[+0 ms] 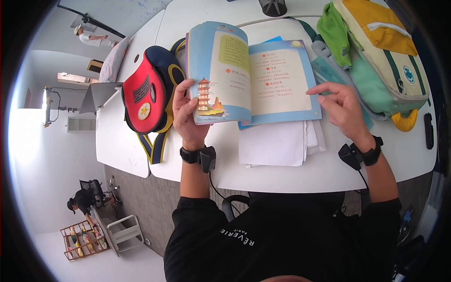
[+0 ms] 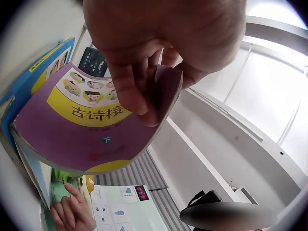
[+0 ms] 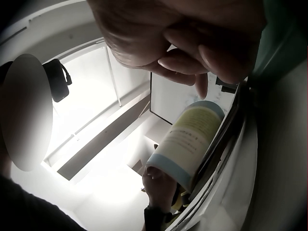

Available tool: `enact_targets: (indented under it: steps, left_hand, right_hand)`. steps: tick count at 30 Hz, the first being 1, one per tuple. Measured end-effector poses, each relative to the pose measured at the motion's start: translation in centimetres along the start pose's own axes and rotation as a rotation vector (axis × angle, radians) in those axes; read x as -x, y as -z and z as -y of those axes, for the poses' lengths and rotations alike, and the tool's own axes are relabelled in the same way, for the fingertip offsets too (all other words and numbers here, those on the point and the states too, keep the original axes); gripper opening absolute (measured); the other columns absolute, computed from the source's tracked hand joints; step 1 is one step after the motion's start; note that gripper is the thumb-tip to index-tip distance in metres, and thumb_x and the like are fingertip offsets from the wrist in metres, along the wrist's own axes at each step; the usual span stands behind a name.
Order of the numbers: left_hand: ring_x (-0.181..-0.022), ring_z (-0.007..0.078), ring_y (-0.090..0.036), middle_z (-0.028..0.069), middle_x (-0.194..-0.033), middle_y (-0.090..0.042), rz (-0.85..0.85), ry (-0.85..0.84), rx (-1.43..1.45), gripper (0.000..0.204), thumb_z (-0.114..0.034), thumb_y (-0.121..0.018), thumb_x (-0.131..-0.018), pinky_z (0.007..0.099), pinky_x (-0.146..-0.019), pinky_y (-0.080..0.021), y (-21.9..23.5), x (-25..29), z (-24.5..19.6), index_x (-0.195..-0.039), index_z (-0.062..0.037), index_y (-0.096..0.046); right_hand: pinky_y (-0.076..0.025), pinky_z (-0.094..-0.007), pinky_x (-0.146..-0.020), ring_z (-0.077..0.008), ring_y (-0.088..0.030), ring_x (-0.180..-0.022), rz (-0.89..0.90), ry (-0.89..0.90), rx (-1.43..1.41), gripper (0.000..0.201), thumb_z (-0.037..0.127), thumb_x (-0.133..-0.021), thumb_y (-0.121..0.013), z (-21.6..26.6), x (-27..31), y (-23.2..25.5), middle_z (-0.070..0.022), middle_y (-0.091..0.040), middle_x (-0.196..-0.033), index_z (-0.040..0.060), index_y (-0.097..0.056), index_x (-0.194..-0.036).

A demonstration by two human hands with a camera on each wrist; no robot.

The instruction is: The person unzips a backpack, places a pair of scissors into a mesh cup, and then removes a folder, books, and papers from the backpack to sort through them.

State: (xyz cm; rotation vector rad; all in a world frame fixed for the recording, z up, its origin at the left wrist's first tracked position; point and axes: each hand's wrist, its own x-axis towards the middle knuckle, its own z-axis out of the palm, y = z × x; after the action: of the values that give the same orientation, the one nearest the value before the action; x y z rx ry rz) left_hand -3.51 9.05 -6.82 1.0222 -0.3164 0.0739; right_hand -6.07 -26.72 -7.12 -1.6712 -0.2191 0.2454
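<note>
An open book [image 1: 235, 80] with blue-bordered pages lies spread before me, its left half lifted and curved. My left hand [image 1: 187, 110] grips the lower left edge, thumb over the page beside a printed pagoda. In the left wrist view the fingers press against the purple cover [image 2: 72, 130], which shows a yellow band and children's faces. My right hand [image 1: 342, 107] is at the right page's outer edge, index finger stretched onto the margin and the other fingers loosely bent. In the right wrist view the curved left page [image 3: 187, 139] rises beyond that hand.
White paper sheets [image 1: 272, 143] lie under the book on the white table [image 1: 216, 162]. A red and navy backpack [image 1: 148, 94] stands left; a cream and green backpack [image 1: 385, 66] lies right. A black mesh holder [image 1: 273, 7] is at the back, a dark slim object [image 1: 429, 130] far right.
</note>
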Motion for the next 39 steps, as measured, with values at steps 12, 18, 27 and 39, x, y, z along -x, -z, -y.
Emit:
enact_targets:
  steps: [12, 18, 27, 39]
  left_hand:
    - [-0.091, 0.0212, -0.066, 0.0167, -0.105, -0.063, 0.031, 0.034, -0.063, 0.023, -0.002, -0.055, -0.082, 0.0327, -0.078, -0.056, -0.6, 0.2, 0.7, -0.104, -0.0046, -0.047]
    - [-0.09, 0.0204, -0.065, 0.0143, -0.101, -0.062, 0.022, 0.032, -0.11, 0.024, -0.003, -0.056, -0.081, 0.0308, -0.077, -0.055, -0.6, 0.2, 0.5, -0.103, -0.0045, -0.048]
    - [-0.094, 0.0287, -0.067, 0.0192, -0.109, -0.06, -0.003, 0.008, -0.081, 0.025, -0.01, -0.053, -0.082, 0.0357, -0.077, -0.059, -0.2, 0.2, 0.9, -0.106, -0.0084, -0.045]
    - [-0.094, 0.0298, -0.065, 0.0195, -0.109, -0.059, -0.06, -0.022, -0.042, 0.026, -0.015, -0.051, -0.082, 0.0345, -0.07, -0.058, 0.1, -0.1, 1.2, -0.106, -0.0097, -0.046]
  right_hand:
    - [-0.043, -0.0208, -0.049, -0.0073, -0.054, -0.052, -0.05, 0.021, -0.221, 0.033, 0.009, -0.093, -0.051, -0.2, -0.2, -0.4, -0.0092, -0.066, -0.076, -0.0044, -0.062, -0.121]
    - [-0.052, -0.023, -0.057, -0.0111, -0.061, -0.059, -0.119, -0.009, -0.352, 0.044, 0.017, -0.096, -0.047, -0.1, -0.1, -0.8, -0.0089, -0.065, -0.084, -0.0039, -0.051, -0.135]
    - [-0.045, -0.0212, -0.046, -0.0081, -0.057, -0.053, -0.087, -0.025, -0.298, 0.047, 0.005, -0.094, -0.051, 0.4, 0.1, -0.9, -0.0044, -0.06, -0.082, 0.0015, -0.046, -0.141]
    - [-0.04, -0.02, -0.043, -0.0053, -0.051, -0.05, -0.055, -0.014, -0.149, 0.033, -0.001, -0.092, -0.053, -0.6, -0.2, -0.7, -0.0043, -0.057, -0.085, -0.0005, -0.063, -0.123]
